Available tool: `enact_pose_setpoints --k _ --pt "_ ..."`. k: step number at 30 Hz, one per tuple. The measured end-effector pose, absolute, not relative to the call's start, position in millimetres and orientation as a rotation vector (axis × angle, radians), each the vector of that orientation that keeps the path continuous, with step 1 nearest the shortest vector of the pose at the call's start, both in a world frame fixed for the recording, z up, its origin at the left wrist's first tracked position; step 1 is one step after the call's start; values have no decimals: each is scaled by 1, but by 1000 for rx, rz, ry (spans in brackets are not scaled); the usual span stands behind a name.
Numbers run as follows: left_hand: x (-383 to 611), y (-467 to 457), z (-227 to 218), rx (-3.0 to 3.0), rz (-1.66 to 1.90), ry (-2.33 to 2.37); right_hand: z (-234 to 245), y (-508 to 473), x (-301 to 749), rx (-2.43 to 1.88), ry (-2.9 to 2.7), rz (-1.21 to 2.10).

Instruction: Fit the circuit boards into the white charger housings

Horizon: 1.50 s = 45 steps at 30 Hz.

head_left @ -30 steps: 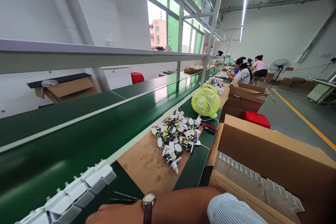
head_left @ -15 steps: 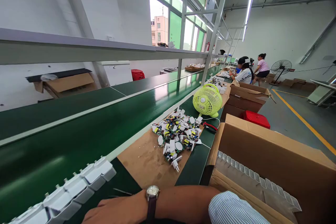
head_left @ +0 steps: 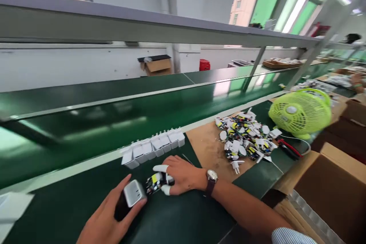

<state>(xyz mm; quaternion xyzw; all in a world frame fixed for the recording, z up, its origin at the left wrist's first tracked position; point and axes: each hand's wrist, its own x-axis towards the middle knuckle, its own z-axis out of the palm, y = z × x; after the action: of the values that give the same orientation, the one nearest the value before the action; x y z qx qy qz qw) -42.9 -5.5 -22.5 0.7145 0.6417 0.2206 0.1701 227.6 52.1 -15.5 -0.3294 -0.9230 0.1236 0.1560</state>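
Note:
My left hand (head_left: 110, 213) grips a boxy charger housing (head_left: 134, 193), its pale face with small slots turned up and its side dark. Just right of it, my right hand (head_left: 183, 175) pinches a small circuit board (head_left: 154, 183) with yellow and black parts. White finger cots cover the tips of its thumb and a finger, and a watch (head_left: 212, 175) is on the wrist. The board's end is close to the housing; I cannot tell whether they touch. Behind both hands stands a row of white housings (head_left: 154, 148), prongs toward the belt.
A heap of circuit boards with white parts (head_left: 246, 137) covers a brown cardboard sheet (head_left: 200, 141). Red-handled pliers (head_left: 290, 148) and a green fan (head_left: 300, 112) lie beyond it. Cardboard boxes (head_left: 340, 190) flank the bench at right. A green conveyor belt (head_left: 114, 118) runs behind.
The view has swung left and down toward the bench. My left hand with the housing has come into view, and the circuit board now shows in my right hand.

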Motion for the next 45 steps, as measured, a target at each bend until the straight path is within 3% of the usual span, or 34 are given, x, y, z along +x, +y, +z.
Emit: enact_pose_setpoints --k 6,18,24,45 --pt "-41 -9 -20 2049 654 1746 -28 54 226 -766 -2358 255" --pt "-30 -13 -18 1939 790 1571 -7 42 220 -599 -2122 171" --pt "-30 -11 -29 1987 999 1513 -4 31 216 -568 -2158 131" --pt "-26 -8 -25 2196 1008 1444 -4 28 211 -617 -2235 59"
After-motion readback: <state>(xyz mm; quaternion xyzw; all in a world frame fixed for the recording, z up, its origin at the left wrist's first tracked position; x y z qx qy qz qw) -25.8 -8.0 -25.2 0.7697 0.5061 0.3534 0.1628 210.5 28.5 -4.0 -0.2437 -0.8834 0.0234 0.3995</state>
